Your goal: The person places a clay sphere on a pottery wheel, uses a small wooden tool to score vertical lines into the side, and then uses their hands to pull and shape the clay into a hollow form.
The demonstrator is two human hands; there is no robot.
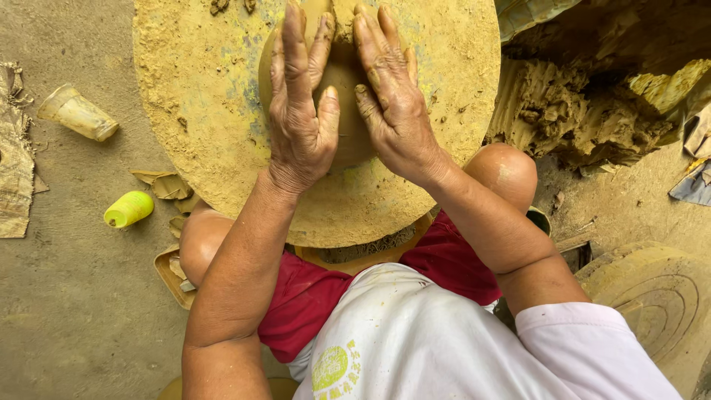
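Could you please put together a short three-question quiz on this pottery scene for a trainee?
1. True or false: both hands lie flat on the clay mound.
2. Which thing lies on the floor nearest the yellow thread spool? A) a fallen plastic cup B) a metal bucket C) a paintbrush
3. What does the clay mound sit on?

Key
1. True: the left hand and the right hand press on it side by side, fingers spread.
2. A.
3. A round, clay-dusted wheel board, in front of the person's knees.
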